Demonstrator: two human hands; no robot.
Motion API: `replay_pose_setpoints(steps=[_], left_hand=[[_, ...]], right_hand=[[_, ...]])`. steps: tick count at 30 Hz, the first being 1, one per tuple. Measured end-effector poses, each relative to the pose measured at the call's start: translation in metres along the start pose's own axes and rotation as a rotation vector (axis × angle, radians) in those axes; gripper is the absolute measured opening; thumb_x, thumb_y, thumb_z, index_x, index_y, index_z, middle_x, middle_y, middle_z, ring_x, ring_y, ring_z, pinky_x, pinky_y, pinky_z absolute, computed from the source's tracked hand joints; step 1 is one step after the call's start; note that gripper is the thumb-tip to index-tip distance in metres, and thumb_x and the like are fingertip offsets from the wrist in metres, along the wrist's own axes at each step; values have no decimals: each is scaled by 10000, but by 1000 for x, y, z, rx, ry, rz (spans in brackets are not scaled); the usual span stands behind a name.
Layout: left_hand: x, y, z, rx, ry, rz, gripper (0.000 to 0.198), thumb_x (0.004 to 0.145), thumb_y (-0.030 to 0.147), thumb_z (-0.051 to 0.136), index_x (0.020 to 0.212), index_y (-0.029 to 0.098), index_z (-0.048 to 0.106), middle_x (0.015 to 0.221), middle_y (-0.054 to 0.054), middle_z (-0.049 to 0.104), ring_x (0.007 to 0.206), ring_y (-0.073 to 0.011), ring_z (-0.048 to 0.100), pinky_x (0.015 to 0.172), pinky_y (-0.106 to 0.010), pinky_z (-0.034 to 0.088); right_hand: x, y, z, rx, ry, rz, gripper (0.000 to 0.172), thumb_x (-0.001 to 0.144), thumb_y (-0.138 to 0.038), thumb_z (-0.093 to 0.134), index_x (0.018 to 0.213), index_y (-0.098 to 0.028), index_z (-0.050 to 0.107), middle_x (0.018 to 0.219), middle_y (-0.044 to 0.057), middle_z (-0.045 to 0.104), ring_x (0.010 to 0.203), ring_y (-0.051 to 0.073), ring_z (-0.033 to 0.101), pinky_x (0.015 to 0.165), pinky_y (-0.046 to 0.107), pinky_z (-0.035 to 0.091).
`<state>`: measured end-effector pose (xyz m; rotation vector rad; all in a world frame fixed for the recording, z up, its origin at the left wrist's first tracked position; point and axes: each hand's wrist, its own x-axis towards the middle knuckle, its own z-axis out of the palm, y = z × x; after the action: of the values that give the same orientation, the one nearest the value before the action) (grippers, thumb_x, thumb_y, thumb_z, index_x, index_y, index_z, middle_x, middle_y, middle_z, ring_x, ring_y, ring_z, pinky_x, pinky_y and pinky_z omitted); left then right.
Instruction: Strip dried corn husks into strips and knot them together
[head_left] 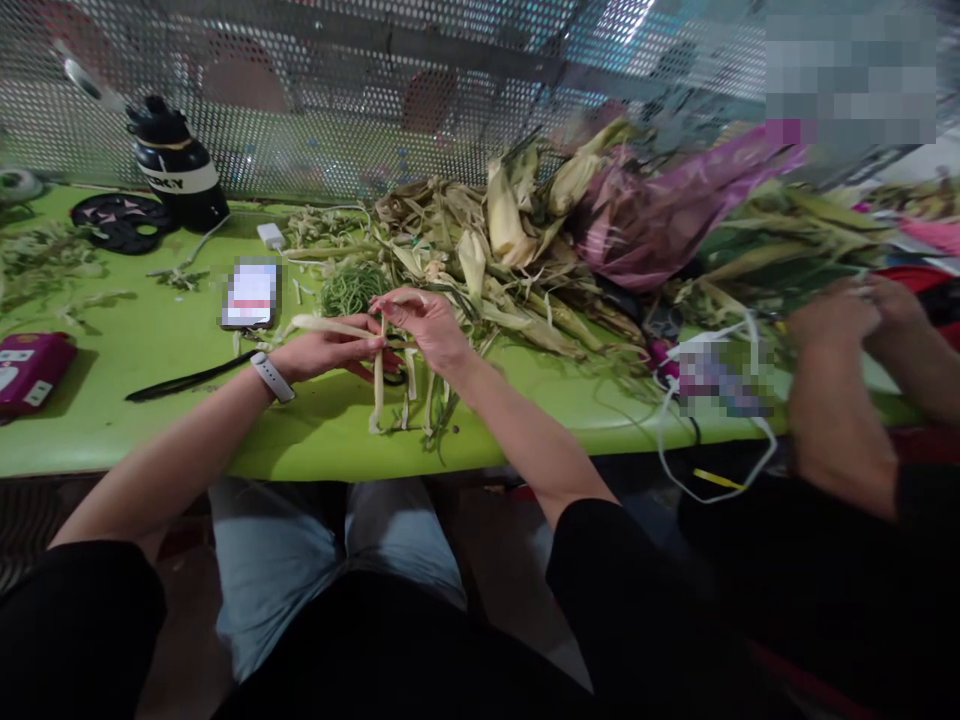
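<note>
My left hand (326,352) is closed on a pale husk strip (322,324), which sticks out to the left above the fingers. My right hand (431,328) pinches the upper part of a second pale strip (378,395) that hangs down and crosses the first at the left fingertips. Several other narrow strips (429,405) dangle below the right hand near the table's front edge. Just behind my hands lies a coil of thin green strands (352,288). The left fingertips are partly hidden by the strips.
A heap of corn husks (517,300) and a purple plastic bag (637,215) lie behind. A phone (250,294), black bottle (176,165) and magenta box (34,372) are left on the green table (157,440). White cables (772,455) and another person's hands (836,310) are right.
</note>
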<state>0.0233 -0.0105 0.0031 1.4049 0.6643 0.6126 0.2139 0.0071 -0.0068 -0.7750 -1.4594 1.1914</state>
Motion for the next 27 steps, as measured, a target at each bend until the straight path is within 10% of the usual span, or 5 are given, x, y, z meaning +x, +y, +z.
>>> replay_pose_setpoints(steps=[13,27], left_hand=[[6,-10,-11,-177,162,64,298,852,415,670,936,165,531,930,-118,748,840,-229,741,671,-321,594],[10,-13,-8,-101,270,163,279,851,357,689,946,161,513,765,-26,692,735,-155,707,716,-317,602]], right_hand=[[3,-13,-22,-353,-190,73,512,852,-664,547,801,-166,653,733,27,638,713,146,578,704,290,466],[7,-11,-25,-622,-141,-219,449,850,-610,588,759,-172,632,772,29,630,730,158,536,726,297,406]])
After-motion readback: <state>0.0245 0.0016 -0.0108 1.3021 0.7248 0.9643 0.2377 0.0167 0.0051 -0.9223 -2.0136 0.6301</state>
